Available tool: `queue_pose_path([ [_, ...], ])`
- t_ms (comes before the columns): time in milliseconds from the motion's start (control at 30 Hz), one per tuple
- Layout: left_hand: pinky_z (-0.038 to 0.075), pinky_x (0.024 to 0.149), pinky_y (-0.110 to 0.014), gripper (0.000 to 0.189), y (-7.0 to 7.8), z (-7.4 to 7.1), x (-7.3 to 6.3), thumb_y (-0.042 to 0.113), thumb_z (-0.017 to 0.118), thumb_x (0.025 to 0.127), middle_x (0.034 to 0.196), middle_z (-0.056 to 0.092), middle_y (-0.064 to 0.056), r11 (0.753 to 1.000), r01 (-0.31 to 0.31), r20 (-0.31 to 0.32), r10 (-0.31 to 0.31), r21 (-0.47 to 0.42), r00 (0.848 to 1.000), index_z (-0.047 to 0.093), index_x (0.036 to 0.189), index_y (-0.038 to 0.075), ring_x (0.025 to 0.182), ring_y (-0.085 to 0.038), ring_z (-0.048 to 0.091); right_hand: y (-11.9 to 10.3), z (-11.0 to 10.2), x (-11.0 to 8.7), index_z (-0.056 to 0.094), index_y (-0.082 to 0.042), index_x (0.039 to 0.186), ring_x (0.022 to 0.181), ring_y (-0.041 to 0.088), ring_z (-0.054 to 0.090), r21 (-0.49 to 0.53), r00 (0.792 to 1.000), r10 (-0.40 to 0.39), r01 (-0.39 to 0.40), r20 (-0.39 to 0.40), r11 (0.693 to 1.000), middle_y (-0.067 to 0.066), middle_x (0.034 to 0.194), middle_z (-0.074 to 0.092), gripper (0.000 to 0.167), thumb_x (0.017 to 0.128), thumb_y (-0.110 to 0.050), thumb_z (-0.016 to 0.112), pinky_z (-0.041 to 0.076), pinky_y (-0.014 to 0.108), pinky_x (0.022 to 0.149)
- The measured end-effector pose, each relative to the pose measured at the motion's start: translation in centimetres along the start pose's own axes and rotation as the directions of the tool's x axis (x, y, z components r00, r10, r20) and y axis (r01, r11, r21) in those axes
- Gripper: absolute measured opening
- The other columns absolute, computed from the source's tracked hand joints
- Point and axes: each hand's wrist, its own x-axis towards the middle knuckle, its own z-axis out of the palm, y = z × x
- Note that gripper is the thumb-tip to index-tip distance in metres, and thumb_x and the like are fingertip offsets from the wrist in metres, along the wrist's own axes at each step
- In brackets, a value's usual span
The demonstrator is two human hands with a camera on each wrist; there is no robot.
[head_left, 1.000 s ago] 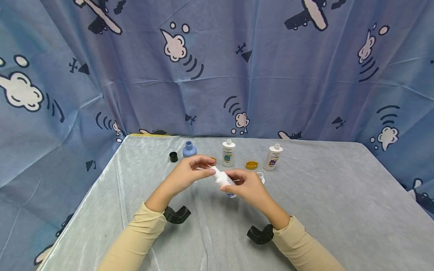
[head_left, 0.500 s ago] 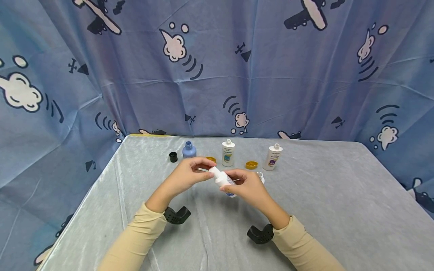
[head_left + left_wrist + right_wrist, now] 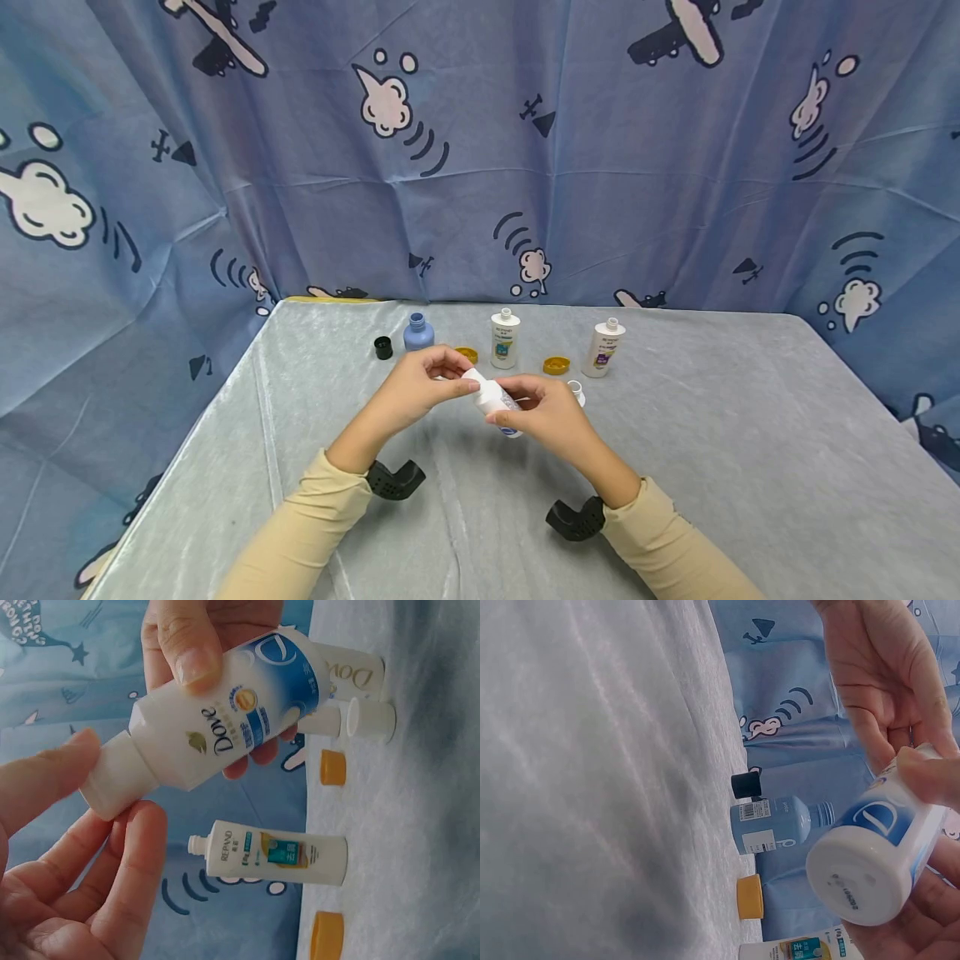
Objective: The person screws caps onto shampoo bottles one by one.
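Note:
A white Dove bottle (image 3: pixel 217 720) with a blue label is held tilted in the air, its capped end toward the left and its base toward the right. My right hand (image 3: pixel 551 412) grips its body, thumb across the front and fingers behind. At the other end, the thumb and fingers of my left hand (image 3: pixel 420 379) pinch the white cap (image 3: pixel 118 776), which sits on the neck. The right wrist view shows the bottle's round base, with the cap mostly hidden there.
Behind the hands stand an uncapped blue bottle (image 3: pixel 418 335) and two uncapped white REPAND bottles, one central (image 3: pixel 505 342), one right (image 3: pixel 603 350). A black cap (image 3: pixel 383 347), yellow caps (image 3: pixel 556 366) and a white cap (image 3: pixel 371 720) lie around. Another Dove bottle (image 3: pixel 358 671) is partly hidden.
My left thumb and fingers have shifted slightly on the cap, and the left wrist has moved a little to the right. The right hand and bottle stay almost still.

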Motion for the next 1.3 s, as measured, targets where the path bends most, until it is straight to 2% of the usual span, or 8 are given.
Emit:
queue_pose_path([
  [200,0.058,0.086,-0.031,0.03,0.21,-0.2,-0.33,0.008,0.072,0.089,0.122,0.067,-0.017,0.997,-0.068,0.072,0.069,-0.023,0.995,0.068,0.117,-0.002,0.101,-0.021,0.07,-0.13,-0.12,-0.08,0.071,0.001,0.115,0.082,0.012,0.071,0.014,1.0,0.012,-0.012,0.012,1.0,0.018,0.109,0.074,0.04,0.079,-0.011,0.083,0.059,0.025,0.068],
  [333,0.058,0.089,-0.033,0.034,0.3,-0.22,-0.36,0.01,0.074,0.088,0.132,0.063,-0.016,0.998,-0.053,0.077,0.057,-0.043,0.995,0.067,0.121,0.001,0.107,-0.023,0.069,-0.23,-0.2,-0.15,0.071,0.002,0.116,0.085,0.015,0.072,0.019,1.0,0.014,-0.015,0.01,1.0,0.019,0.11,0.073,0.042,0.079,-0.012,0.083,0.059,0.024,0.069],
  [433,0.057,0.086,-0.03,0.036,0.31,-0.07,-0.21,0.015,0.077,0.086,0.129,0.066,-0.011,0.999,-0.018,0.038,0.019,-0.029,0.999,0.069,0.119,0.005,0.103,-0.018,0.068,-0.23,-0.23,-0.17,0.07,0.002,0.117,0.087,0.018,0.073,0.014,1.0,0.014,-0.015,0.007,1.0,0.019,0.111,0.073,0.042,0.079,-0.013,0.083,0.059,0.023,0.069],
  [667,0.054,0.08,-0.028,0.025,0.23,0.33,-0.05,0.02,0.081,0.083,0.1,0.071,-0.005,0.999,0.023,-0.035,-0.022,0.027,0.999,0.073,0.104,0.01,0.089,-0.012,0.065,-0.33,-0.17,-0.2,0.071,0.002,0.115,0.086,0.018,0.073,0.007,1.0,0.012,-0.012,0.007,1.0,0.019,0.111,0.073,0.041,0.079,-0.013,0.084,0.059,0.024,0.069],
  [833,0.055,0.08,-0.028,0.025,0.22,0.41,-0.14,0.018,0.08,0.084,0.105,0.071,-0.008,1.0,0.003,-0.025,-0.003,0.008,1.0,0.073,0.106,0.008,0.088,-0.012,0.067,-0.43,-0.15,-0.22,0.071,0.002,0.115,0.085,0.016,0.073,0.008,1.0,0.019,-0.019,0.003,1.0,0.019,0.111,0.073,0.041,0.079,-0.013,0.084,0.059,0.024,0.069],
  [1067,0.059,0.087,-0.031,0.03,0.37,0.22,-0.31,0.01,0.074,0.088,0.127,0.066,-0.016,0.998,-0.065,0.032,0.065,-0.026,0.997,0.07,0.117,0.001,0.099,-0.02,0.071,-0.37,-0.24,-0.21,0.07,0.003,0.116,0.088,0.02,0.073,0.014,1.0,0.03,-0.03,0.007,0.999,0.02,0.112,0.073,0.041,0.079,-0.012,0.083,0.059,0.025,0.071],
  [1200,0.058,0.09,-0.033,0.034,0.44,0.26,-0.35,0.011,0.075,0.088,0.132,0.064,-0.015,0.998,-0.045,0.026,0.046,-0.046,0.999,0.069,0.12,0.002,0.104,-0.023,0.071,-0.31,-0.27,-0.16,0.071,0.002,0.116,0.09,0.022,0.073,0.006,0.999,0.037,-0.037,-0.001,0.999,0.019,0.113,0.073,0.041,0.079,-0.013,0.083,0.06,0.026,0.073],
  [1300,0.057,0.089,-0.031,0.034,0.36,0.39,-0.24,0.018,0.077,0.087,0.126,0.068,-0.011,0.999,-0.014,-0.011,0.014,-0.038,1.0,0.07,0.119,0.007,0.104,-0.019,0.069,-0.34,-0.29,-0.12,0.07,0.002,0.117,0.092,0.022,0.073,0.005,0.999,0.035,-0.035,-0.002,0.999,0.019,0.113,0.073,0.042,0.08,-0.013,0.083,0.06,0.026,0.074],
])
